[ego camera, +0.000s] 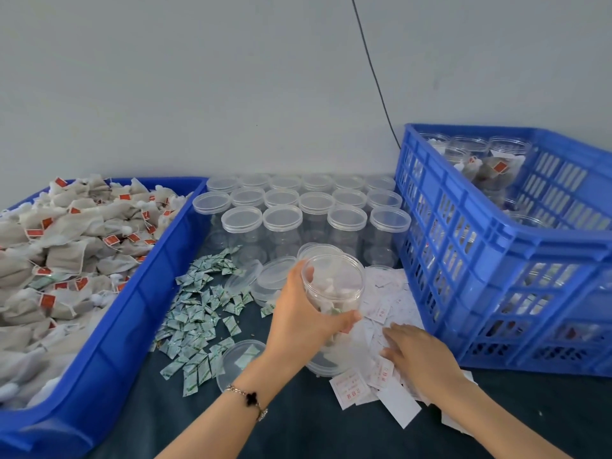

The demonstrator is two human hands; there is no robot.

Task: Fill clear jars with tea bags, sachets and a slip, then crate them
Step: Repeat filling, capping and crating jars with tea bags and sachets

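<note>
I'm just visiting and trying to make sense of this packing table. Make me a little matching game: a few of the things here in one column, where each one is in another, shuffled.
Things
1. tea bags
2. open jar
3. paper slips
4. green sachets

Places
A. under the right hand, beside the slatted crate
B. loose on the dark table, between the tray and the lids
C. heaped in the blue tray on the left
D. gripped in the left hand

Pairs: 1-C, 2-D, 3-A, 4-B
</note>
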